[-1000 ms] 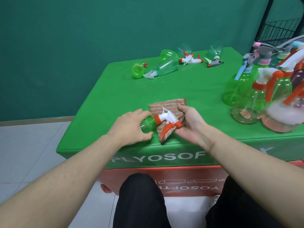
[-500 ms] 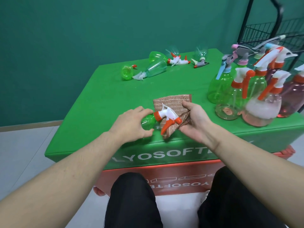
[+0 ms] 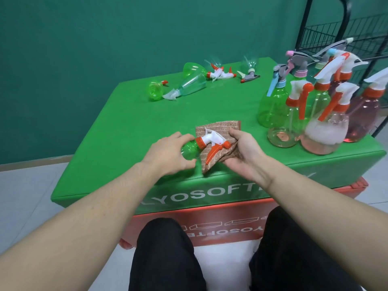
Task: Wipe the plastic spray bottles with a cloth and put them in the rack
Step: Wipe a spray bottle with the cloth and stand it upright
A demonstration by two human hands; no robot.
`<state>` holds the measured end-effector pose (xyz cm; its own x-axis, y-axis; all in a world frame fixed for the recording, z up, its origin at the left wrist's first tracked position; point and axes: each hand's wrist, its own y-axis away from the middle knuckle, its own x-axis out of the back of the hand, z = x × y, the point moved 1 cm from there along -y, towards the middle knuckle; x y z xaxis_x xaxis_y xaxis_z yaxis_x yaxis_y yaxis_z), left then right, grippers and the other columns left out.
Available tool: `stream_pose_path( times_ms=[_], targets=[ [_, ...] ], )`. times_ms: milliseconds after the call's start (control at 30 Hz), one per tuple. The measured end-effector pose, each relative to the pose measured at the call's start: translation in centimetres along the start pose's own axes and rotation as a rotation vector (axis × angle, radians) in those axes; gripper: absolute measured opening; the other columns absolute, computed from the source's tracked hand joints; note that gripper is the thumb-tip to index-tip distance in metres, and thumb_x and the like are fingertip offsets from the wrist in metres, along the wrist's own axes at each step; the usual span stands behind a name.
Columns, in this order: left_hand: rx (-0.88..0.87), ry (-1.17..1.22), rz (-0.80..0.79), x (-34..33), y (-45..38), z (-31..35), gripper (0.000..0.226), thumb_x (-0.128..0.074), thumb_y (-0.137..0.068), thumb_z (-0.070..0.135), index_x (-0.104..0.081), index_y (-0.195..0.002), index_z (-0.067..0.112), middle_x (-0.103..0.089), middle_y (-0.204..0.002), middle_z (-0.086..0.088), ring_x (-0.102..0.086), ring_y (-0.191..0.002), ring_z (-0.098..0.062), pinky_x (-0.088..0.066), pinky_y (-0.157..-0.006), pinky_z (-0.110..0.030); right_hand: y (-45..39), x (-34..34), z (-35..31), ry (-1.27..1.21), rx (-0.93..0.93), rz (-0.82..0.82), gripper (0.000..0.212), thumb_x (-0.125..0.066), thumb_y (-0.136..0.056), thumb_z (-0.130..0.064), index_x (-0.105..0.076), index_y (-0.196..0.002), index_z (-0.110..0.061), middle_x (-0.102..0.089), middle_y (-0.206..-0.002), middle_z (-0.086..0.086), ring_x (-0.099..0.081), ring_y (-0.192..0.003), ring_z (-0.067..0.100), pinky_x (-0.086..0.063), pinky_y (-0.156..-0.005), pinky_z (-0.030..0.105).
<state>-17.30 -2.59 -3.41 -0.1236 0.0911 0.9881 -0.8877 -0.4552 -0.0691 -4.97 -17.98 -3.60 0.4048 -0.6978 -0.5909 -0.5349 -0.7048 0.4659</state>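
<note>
Green padded vinyl covers the table (image 3: 130, 122) seen from the head camera, and near its front edge the left hand (image 3: 168, 154) curls its fingers round the body of a small green plastic spray bottle (image 3: 190, 151) lying on its side. That bottle's white head with orange collar and orange trigger rests on a brown striped cloth (image 3: 218, 136), which lies partly on the table and partly lifted. The right hand (image 3: 243, 152) grips the cloth's right edge, thumb on top and fingers curled under the fold, just beside the trigger. At the table's far end several clear and green spray bottles (image 3: 189, 85) lie tipped over, with loose trigger heads (image 3: 249, 75) scattered beside them. On the right side stands an upright cluster of green and pink translucent spray bottles (image 3: 304, 114), close together, some touching. Behind them, at the upper right, rises a black wire rack (image 3: 327, 32), its mesh shelf apart from the held bottle. Below the table's white lettering sits an orange base (image 3: 210, 219), and the person's dark trousers (image 3: 165, 257) fill the bottom of the view.
</note>
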Motion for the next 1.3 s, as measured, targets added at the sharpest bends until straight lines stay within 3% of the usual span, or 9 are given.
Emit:
stream_pose_path(
  times_ms=[167,367,433,533,767,967,1067,1300],
  targets=[
    [0.07,0.007,0.02,0.1,0.0,0.5,0.075,-0.071,-0.085,0.051,-0.038,-0.15,0.036,-0.052,-0.139,0.003,-0.055,-0.097,-0.013,-0.054,-0.082,-0.031,1.7,0.6,0.3,0.035,0.023,0.012,0.038,-0.036,-0.111,-0.027,-0.063,-0.107,-0.001,-0.077,-0.091,0.017,-0.074,-0.077,0.024,-0.054,-0.078,0.04],
    [0.075,-0.002,0.033,0.3,0.4,1.2,0.075,-0.072,-0.085,0.051,-0.039,-0.15,0.035,-0.053,-0.137,0.002,-0.054,-0.1,-0.013,-0.055,-0.082,-0.032,3.1,1.5,0.3,0.137,0.046,0.024,0.035,-0.035,-0.11,-0.026,-0.063,-0.107,-0.003,-0.077,-0.098,0.016,-0.071,-0.103,0.027,-0.052,-0.101,0.044],
    [0.081,0.028,0.047,0.6,0.6,1.1,0.075,-0.072,-0.085,0.049,-0.039,-0.15,0.034,-0.053,-0.137,0.002,-0.051,-0.099,-0.012,-0.054,-0.084,-0.032,3.1,1.8,-0.2,0.17,0.074,0.038,0.034,-0.037,-0.11,-0.026,-0.063,-0.108,-0.006,-0.078,-0.099,0.014,-0.072,-0.1,0.025,-0.052,-0.102,0.043],
    [0.047,0.013,0.025,0.8,1.2,0.7,0.073,-0.071,-0.085,0.052,-0.041,-0.149,0.033,-0.055,-0.132,0.003,-0.055,-0.098,-0.014,-0.054,-0.083,-0.034,3.1,1.8,-1.2,0.255,0.149,0.039,0.031,-0.04,-0.11,-0.027,-0.064,-0.11,-0.008,-0.078,-0.094,0.007,-0.072,-0.085,0.02,-0.057,-0.088,0.037],
    [-0.006,-0.014,0.015,0.6,1.5,0.1,0.072,-0.069,-0.085,0.056,-0.043,-0.148,0.034,-0.056,-0.127,0.004,-0.057,-0.099,-0.017,-0.054,-0.085,-0.037,2.7,1.6,-1.5,0.762,0.351,-0.006,0.034,-0.046,-0.107,-0.033,-0.071,-0.094,-0.014,-0.077,-0.096,0.006,-0.07,-0.095,0.03,-0.046,-0.106,0.052],
    [0.047,0.068,0.073,0.2,1.1,-0.4,0.071,-0.07,-0.083,0.056,-0.046,-0.146,0.036,-0.059,-0.126,0.007,-0.059,-0.112,-0.02,-0.052,-0.089,-0.036,3.0,2.4,-2.0,0.955,0.429,-0.056,0.035,-0.044,-0.107,-0.038,-0.072,-0.095,-0.022,-0.077,-0.1,0.001,-0.07,-0.094,0.022,-0.048,-0.103,0.044],
    [0.033,0.088,0.088,0.0,1.2,-0.6,0.07,-0.071,-0.083,0.055,-0.047,-0.146,0.035,-0.06,-0.123,0.008,-0.059,-0.112,-0.019,-0.051,-0.088,-0.034,2.9,2.1,-2.1,1.01,0.463,-0.1,0.031,-0.041,-0.108,-0.037,-0.07,-0.099,-0.027,-0.075,-0.107,0.001,-0.07,-0.102,0.022,-0.049,-0.103,0.042],
    [-0.016,0.071,0.105,-0.2,1.6,-0.8,0.07,-0.071,-0.084,0.055,-0.047,-0.146,0.033,-0.06,-0.124,0.007,-0.059,-0.112,-0.019,-0.052,-0.09,-0.037,1.4,0.3,-0.9,1.093,0.495,-0.179,0.029,-0.038,-0.109,-0.036,-0.065,-0.102,-0.03,-0.069,-0.102,-0.003,-0.063,-0.095,0.015,-0.048,-0.095,0.034]
  ],
)
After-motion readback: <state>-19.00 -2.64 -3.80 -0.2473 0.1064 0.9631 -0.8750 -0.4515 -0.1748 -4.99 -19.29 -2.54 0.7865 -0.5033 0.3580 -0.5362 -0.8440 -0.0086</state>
